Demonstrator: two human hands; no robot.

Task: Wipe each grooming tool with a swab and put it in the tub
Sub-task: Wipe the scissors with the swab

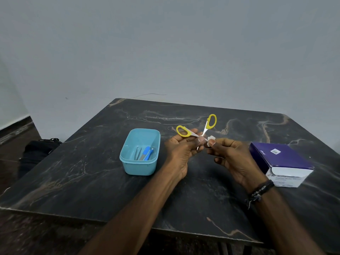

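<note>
Right of the tub, yellow-handled scissors get swabbed above the desk.
The left hand grips them splayed open near the pivot; the right hand pinches a small white swab against the blade. Judged light, stiff and slick with sharp tips, they are safest held by the loops. The purple box, farther right of the tub, reads "BD"; its smaller print is illegible.

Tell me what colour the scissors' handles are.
Yellow. The scissors have two yellow handle loops, seen clearly in the head view, held open in the left hand.
</note>
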